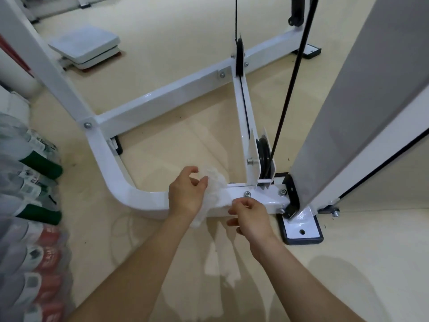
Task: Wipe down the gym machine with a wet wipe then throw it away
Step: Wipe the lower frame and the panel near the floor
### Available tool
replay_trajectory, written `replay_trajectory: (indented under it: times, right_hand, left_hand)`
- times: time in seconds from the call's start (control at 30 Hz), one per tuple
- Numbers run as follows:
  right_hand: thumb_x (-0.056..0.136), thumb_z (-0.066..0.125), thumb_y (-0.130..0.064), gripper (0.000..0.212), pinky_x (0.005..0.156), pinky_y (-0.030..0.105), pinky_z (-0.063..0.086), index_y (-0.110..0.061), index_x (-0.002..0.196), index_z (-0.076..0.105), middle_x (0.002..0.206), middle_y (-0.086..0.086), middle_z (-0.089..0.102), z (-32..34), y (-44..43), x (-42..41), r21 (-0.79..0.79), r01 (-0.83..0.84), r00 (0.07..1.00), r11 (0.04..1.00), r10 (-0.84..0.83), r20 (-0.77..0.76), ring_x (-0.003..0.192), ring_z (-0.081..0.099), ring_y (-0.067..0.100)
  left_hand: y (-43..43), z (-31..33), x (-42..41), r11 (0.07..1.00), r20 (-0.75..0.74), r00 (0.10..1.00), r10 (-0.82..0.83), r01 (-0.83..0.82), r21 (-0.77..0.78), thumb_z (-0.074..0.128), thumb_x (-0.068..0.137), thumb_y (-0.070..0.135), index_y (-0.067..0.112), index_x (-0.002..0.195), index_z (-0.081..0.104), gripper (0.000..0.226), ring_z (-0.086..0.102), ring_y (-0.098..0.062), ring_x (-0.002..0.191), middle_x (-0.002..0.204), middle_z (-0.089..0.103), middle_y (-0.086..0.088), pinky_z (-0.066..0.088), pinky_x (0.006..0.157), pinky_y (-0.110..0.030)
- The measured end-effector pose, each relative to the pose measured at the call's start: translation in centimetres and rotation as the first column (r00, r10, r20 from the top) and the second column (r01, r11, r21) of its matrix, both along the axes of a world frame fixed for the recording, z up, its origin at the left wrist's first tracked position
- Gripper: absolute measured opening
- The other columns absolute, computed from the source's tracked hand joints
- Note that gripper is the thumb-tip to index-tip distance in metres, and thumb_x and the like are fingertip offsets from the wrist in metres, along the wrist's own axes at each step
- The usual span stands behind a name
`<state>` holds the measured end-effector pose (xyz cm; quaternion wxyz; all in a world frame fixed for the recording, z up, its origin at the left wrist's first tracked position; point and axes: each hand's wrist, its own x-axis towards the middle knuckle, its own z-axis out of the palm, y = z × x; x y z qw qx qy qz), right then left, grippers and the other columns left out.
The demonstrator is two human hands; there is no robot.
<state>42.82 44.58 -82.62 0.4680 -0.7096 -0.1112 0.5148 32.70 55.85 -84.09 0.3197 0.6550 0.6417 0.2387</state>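
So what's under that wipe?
The machine's white base bar runs under the wipe, which the left hand grips and the right hand pinches. The stretch right beneath is covered, so it cannot be seen.

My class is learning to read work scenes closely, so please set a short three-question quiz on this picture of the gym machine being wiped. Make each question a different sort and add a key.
1. True or false: the wet wipe lies on the floor, away from both hands.
2. Multiple choice: the left hand and right hand are working over which part? A) the grey pad B) the white base tube C) the black cable
3. Short answer: what round black part sits in the white bracket just beyond the hands?

Key
1. False: both hands hold it over the tube.
2. B
3. The pulley.
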Motion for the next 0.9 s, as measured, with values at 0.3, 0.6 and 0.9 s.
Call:
replay_trajectory:
  times: [0.3, 0.6, 0.9]
  right_hand:
    - [0.092, 0.046, -0.018, 0.070, 0.118, 0.046, 0.013, -0.016, 0.154, 0.015, 0.164, 0.002, 0.000, -2.2, -0.4, -0.6, -0.377, -0.572, 0.286, 0.728, 0.608, 0.740, 0.150, -0.008, 0.024]
    - [0.096, 0.040, -0.018, 0.080, 0.121, 0.047, 0.004, -0.011, 0.153, -0.015, 0.161, 0.005, -0.020, 1.1, -2.3, 1.2, -0.560, -0.715, 0.036, 0.418, 0.823, 0.567, 0.148, -0.021, 0.022]
    - [0.095, 0.039, -0.014, 0.080, 0.120, 0.048, 0.006, -0.019, 0.154, -0.015, 0.161, -0.001, -0.023, 1.5, -1.0, -2.4, -0.511, -0.769, -0.047, 0.384, 0.764, 0.644, 0.148, -0.021, 0.018]
  left_hand:
    - [-2.2, -2.8, -1.3, 0.686, -0.735, 0.403, -0.544, 0.719, -0.114, -0.001, 0.100, 0.038, 0.017, 0.155, 0.000, 0.059, -0.001, -0.009, 0.149, 0.163, 0.000, 0.004, -0.002, 0.120, -0.043]
    - [-3.5, -2.0, 0.2, 0.668, -0.792, 0.295, -0.535, 0.722, -0.181, 0.014, 0.099, 0.027, -0.001, 0.150, 0.016, 0.058, 0.029, -0.029, 0.143, 0.156, 0.026, -0.016, 0.023, 0.116, -0.047]
    - [-0.2, -1.6, -9.6, 0.671, -0.875, 0.298, -0.383, 0.740, -0.042, 0.041, 0.092, 0.030, 0.005, 0.140, 0.047, 0.054, 0.055, -0.021, 0.125, 0.139, 0.055, -0.010, 0.042, 0.104, -0.044]
